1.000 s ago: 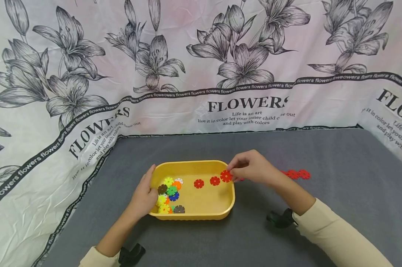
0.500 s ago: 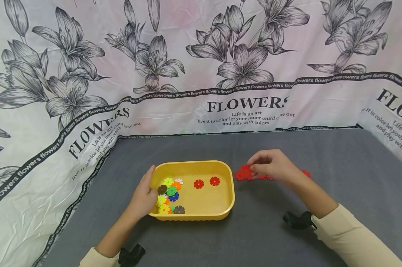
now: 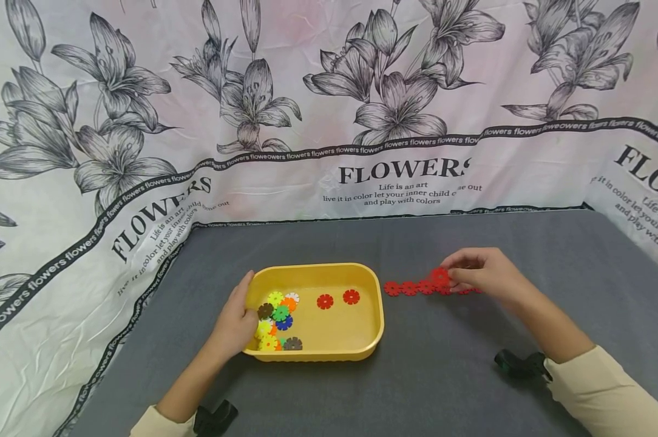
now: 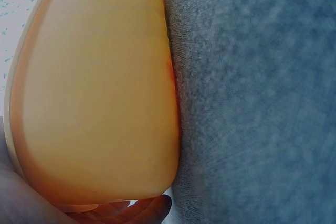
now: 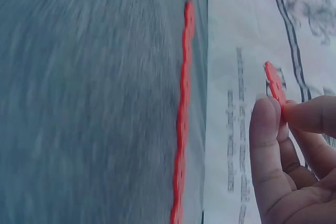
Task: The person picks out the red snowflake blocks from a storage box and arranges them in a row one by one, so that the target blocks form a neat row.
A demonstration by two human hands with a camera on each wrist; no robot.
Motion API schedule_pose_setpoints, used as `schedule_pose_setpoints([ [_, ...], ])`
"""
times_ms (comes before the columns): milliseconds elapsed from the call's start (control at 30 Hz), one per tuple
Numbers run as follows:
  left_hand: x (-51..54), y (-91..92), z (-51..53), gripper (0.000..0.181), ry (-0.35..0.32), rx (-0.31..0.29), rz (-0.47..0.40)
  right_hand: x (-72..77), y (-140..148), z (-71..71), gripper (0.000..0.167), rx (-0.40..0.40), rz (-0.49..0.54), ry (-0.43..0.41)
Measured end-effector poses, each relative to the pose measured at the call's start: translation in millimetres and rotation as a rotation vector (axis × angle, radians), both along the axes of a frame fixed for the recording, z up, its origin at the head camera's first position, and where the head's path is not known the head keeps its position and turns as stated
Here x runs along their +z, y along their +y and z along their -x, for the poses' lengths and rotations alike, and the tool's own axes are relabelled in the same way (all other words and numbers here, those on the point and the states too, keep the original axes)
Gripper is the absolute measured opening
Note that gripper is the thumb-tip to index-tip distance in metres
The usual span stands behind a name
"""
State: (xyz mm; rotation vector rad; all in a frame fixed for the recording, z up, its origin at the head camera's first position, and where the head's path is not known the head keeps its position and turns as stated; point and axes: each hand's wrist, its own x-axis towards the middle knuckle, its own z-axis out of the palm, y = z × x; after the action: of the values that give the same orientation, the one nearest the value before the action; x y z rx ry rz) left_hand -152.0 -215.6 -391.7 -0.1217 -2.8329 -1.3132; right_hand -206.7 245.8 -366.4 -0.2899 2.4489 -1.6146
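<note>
My right hand (image 3: pixel 484 273) pinches a red flower-shaped disc (image 3: pixel 440 277) between thumb and fingers, above a row of red discs (image 3: pixel 408 288) on the grey cloth. The right wrist view shows the held disc (image 5: pixel 275 85) edge-on, apart from the row (image 5: pixel 182 103). On the left, my left hand (image 3: pixel 235 318) grips the end of a yellow tray (image 3: pixel 318 355), thumb over the rim and fingers outside. The left wrist view shows the tray's outer wall (image 4: pixel 100 93) and fingers curled beneath its end. Two red discs (image 3: pixel 351 297) lie apart inside the tray.
Several mixed-colour discs (image 3: pixel 281 312), among them yellow, green, orange, blue and brown, are heaped at the tray's left end. Grey cloth (image 3: pixel 329 400) covers the table. A flower-printed sheet (image 3: pixel 405 182) hangs behind and at the sides.
My right hand has lifted a red disc out of the tray's right side and carried it rightward over the row. The left hand and tray have stayed in place.
</note>
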Motion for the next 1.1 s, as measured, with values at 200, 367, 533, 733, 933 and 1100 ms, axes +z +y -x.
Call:
schedule_pose_setpoints([
  [200, -0.1, 0.0, -0.1, 0.075, -0.009, 0.004, -0.004, -3.1, 31, 3.5, 0.036, -0.014, -0.061, -0.005],
  [367, 0.4, 0.2, -0.5, 0.075, -0.013, -0.002, -0.006, -8.4, 61, 8.8, 0.039, -0.028, -0.05, -0.05],
  [533, 0.5, 0.1, -1.1, 0.074, -0.008, -0.005, -0.006, -13.7, 88, 12.6, 0.036, -0.044, 0.002, -0.109],
  [733, 0.0, 0.0, -1.0, 0.074, -0.003, -0.002, -0.004, -18.4, 109, 15.5, 0.026, -0.043, 0.034, -0.179],
  [933, -0.4, 0.0, -0.4, 0.074, 0.004, -0.004, -0.001, -24.1, 124, 16.7, 0.021, -0.051, 0.071, -0.217],
  [1100, -0.3, 0.1, -0.2, 0.074, 0.006, 0.0, 0.009, -26.4, 128, 17.2, 0.021, -0.049, 0.041, -0.224],
])
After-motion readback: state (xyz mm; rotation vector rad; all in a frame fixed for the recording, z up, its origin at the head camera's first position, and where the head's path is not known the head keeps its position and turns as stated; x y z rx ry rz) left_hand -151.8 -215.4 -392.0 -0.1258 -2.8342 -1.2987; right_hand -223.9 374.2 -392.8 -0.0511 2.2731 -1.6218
